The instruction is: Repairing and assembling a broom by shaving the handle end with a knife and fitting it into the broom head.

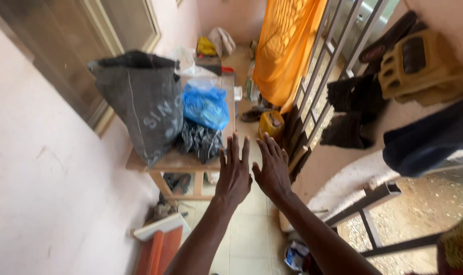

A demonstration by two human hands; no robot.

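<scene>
Head view, left hand (234, 173), right hand (272, 168) (fingers spread), near wooden table (176, 162)

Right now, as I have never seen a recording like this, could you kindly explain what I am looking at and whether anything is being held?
This single picture comes from a camera worn on a person's head, looking down a narrow tiled passage. The two bare arms are that person's own: the left hand and right hand are stretched forward, fingers spread, holding nothing. Just beyond them stands a wooden table carrying a large grey sack, a blue plastic bag and a black plastic bag. An orange cloth hangs on the railing to the right, with a yellow jerrycan on the floor beneath it.
</scene>
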